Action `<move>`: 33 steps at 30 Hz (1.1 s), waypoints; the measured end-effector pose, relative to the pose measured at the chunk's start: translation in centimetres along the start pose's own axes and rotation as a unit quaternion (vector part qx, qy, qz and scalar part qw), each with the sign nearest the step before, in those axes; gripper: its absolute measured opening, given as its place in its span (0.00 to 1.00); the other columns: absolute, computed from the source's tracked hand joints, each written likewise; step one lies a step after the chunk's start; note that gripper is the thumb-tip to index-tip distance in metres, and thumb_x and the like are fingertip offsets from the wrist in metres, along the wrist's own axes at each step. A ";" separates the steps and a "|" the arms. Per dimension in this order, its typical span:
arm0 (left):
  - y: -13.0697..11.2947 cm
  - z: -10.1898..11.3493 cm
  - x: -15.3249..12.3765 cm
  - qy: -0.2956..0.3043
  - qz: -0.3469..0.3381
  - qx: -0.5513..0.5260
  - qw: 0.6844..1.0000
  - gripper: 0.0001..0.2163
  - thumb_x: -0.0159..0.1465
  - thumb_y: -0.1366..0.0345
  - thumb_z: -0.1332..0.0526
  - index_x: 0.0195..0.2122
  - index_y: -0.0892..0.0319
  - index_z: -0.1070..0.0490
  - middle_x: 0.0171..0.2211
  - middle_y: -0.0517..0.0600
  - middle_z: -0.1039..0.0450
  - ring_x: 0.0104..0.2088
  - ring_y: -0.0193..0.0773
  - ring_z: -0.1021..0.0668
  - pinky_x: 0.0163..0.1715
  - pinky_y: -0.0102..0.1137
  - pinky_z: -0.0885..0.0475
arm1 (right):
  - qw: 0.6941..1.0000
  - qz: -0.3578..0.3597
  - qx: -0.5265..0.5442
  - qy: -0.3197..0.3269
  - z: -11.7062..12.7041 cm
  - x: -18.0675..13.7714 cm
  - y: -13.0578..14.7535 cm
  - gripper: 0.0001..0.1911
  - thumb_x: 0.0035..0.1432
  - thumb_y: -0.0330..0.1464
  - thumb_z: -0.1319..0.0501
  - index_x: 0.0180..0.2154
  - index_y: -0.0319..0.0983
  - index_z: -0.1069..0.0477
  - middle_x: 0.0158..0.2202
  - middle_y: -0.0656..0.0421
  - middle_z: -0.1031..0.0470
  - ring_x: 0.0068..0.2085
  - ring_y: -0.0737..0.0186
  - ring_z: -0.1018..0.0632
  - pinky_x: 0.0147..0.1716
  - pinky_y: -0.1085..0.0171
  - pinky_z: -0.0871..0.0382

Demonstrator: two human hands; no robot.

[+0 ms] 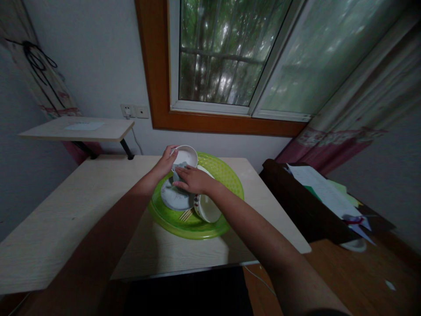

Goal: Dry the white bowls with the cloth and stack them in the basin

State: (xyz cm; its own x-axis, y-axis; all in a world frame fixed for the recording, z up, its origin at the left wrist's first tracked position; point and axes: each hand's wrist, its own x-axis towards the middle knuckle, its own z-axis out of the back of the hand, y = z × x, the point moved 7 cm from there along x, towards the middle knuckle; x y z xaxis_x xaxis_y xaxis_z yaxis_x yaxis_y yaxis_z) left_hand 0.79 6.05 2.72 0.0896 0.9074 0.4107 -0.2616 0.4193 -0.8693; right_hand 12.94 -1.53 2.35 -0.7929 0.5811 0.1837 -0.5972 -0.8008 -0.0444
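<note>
Left hand [167,161] clamps the bowl [188,156], right hand [194,180] closed on a cloth [180,168] against it, looks mid-wipe, plate [173,199] and cup [208,210] probably left.

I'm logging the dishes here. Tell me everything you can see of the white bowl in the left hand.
The white bowl is small, round, plain and glossy, maybe ceramic. It is tilted, its opening facing the camera, above the far part of the green basin. The left hand grips its rim; the right hand holds a grey cloth against its lower edge.
</note>
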 end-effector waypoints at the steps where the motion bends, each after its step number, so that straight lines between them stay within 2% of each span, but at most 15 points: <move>1: 0.0 0.0 0.0 0.000 0.001 -0.004 1.000 0.23 0.70 0.45 0.50 0.58 0.56 0.38 0.59 0.58 0.33 0.59 0.45 0.30 0.63 0.42 0.37 | 1.000 0.000 0.008 -0.003 0.0 0.0 0.1 0.40 0.72 0.53 0.56 0.68 0.28 0.43 0.68 0.42 0.37 0.67 0.48 0.32 0.69 0.51 0.43; 4: 0.1 -0.2 -0.2 0.012 0.014 -0.031 0.999 0.23 0.69 0.45 0.50 0.57 0.54 0.38 0.58 0.58 0.32 0.58 0.44 0.29 0.62 0.41 0.35 | 1.000 -0.009 0.014 -0.015 -0.1 0.0 0.4 0.42 0.71 0.54 0.56 0.70 0.26 0.48 0.71 0.40 0.44 0.71 0.47 0.38 0.70 0.50 0.45; 8: 0.5 -0.9 -0.5 0.036 0.042 -0.081 0.995 0.22 0.68 0.44 0.48 0.55 0.53 0.37 0.54 0.58 0.30 0.55 0.45 0.26 0.58 0.43 0.31 | 0.999 -0.031 -0.011 -0.038 -0.1 0.1 0.4 0.43 0.71 0.55 0.56 0.70 0.27 0.47 0.72 0.40 0.47 0.73 0.48 0.44 0.72 0.48 0.50; 11: 0.9 -1.4 -0.7 0.054 0.064 -0.122 0.989 0.21 0.67 0.43 0.47 0.53 0.52 0.36 0.50 0.57 0.28 0.52 0.46 0.25 0.55 0.45 0.29 | 0.996 -0.056 -0.031 -0.054 0.0 0.0 0.1 0.44 0.70 0.56 0.54 0.70 0.26 0.48 0.73 0.39 0.50 0.74 0.46 0.47 0.72 0.46 0.52; 15: 1.0 -1.8 -0.6 0.064 0.061 -0.143 0.986 0.22 0.66 0.41 0.46 0.51 0.52 0.35 0.49 0.56 0.28 0.49 0.45 0.24 0.52 0.45 0.27 | 0.991 -0.103 -0.058 -0.069 0.2 -0.2 -0.7 0.47 0.68 0.57 0.52 0.70 0.24 0.47 0.73 0.37 0.54 0.74 0.42 0.48 0.71 0.45 0.53; 21: 1.2 -1.6 -0.2 0.052 0.064 -0.108 0.991 0.26 0.66 0.40 0.47 0.57 0.53 0.38 0.44 0.55 0.27 0.40 0.43 0.23 0.42 0.40 0.26 | 0.979 -0.160 -0.112 -0.066 0.5 0.0 -1.1 0.52 0.64 0.59 0.47 0.64 0.16 0.39 0.68 0.29 0.44 0.70 0.34 0.39 0.70 0.43 0.52; 24: 0.7 -1.2 -0.2 0.040 0.052 -0.067 0.996 0.26 0.67 0.42 0.48 0.58 0.55 0.38 0.47 0.55 0.28 0.42 0.42 0.24 0.44 0.38 0.27 | 0.977 -0.161 -0.136 -0.043 0.5 0.2 -0.8 0.48 0.63 0.60 0.47 0.57 0.20 0.28 0.63 0.30 0.33 0.65 0.33 0.31 0.69 0.41 0.51; 26: 0.4 -1.0 -0.3 0.038 0.047 -0.048 0.997 0.25 0.68 0.43 0.48 0.57 0.56 0.38 0.48 0.55 0.28 0.43 0.41 0.24 0.47 0.38 0.28 | 0.979 -0.144 -0.140 -0.021 0.6 0.3 -0.4 0.44 0.64 0.61 0.50 0.50 0.26 0.21 0.56 0.33 0.25 0.61 0.35 0.26 0.68 0.42 0.49; 29: 0.0 -1.0 -0.4 0.044 0.039 -0.038 0.998 0.24 0.69 0.44 0.49 0.57 0.57 0.37 0.50 0.56 0.28 0.46 0.42 0.25 0.51 0.39 0.29 | 0.988 -0.093 -0.124 0.014 0.8 0.2 0.2 0.41 0.67 0.59 0.53 0.40 0.30 0.17 0.43 0.39 0.18 0.50 0.42 0.18 0.65 0.45 0.42; 31: 0.0 -0.9 -0.4 0.043 0.030 -0.038 0.998 0.25 0.68 0.44 0.48 0.57 0.57 0.36 0.52 0.56 0.28 0.49 0.43 0.25 0.53 0.40 0.29 | 0.993 -0.049 -0.102 0.023 0.9 0.0 0.5 0.39 0.69 0.57 0.52 0.40 0.31 0.18 0.39 0.42 0.17 0.45 0.47 0.17 0.63 0.48 0.39; 33: 0.1 -0.7 -0.3 0.034 0.025 -0.043 0.998 0.26 0.68 0.43 0.48 0.58 0.56 0.36 0.53 0.57 0.29 0.51 0.44 0.26 0.55 0.41 0.30 | 0.997 -0.012 -0.075 0.012 1.1 -0.2 0.5 0.36 0.69 0.55 0.51 0.45 0.31 0.20 0.43 0.45 0.17 0.47 0.49 0.17 0.65 0.49 0.40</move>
State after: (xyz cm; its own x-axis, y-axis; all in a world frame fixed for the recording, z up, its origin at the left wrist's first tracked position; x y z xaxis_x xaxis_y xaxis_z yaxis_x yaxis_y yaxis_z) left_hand 1.43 5.86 2.37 0.1445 0.9262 0.3483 -0.1849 0.3711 -0.9100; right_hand 12.94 -2.27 3.37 -0.7799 0.6042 0.1633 -0.6258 -0.7573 -0.1866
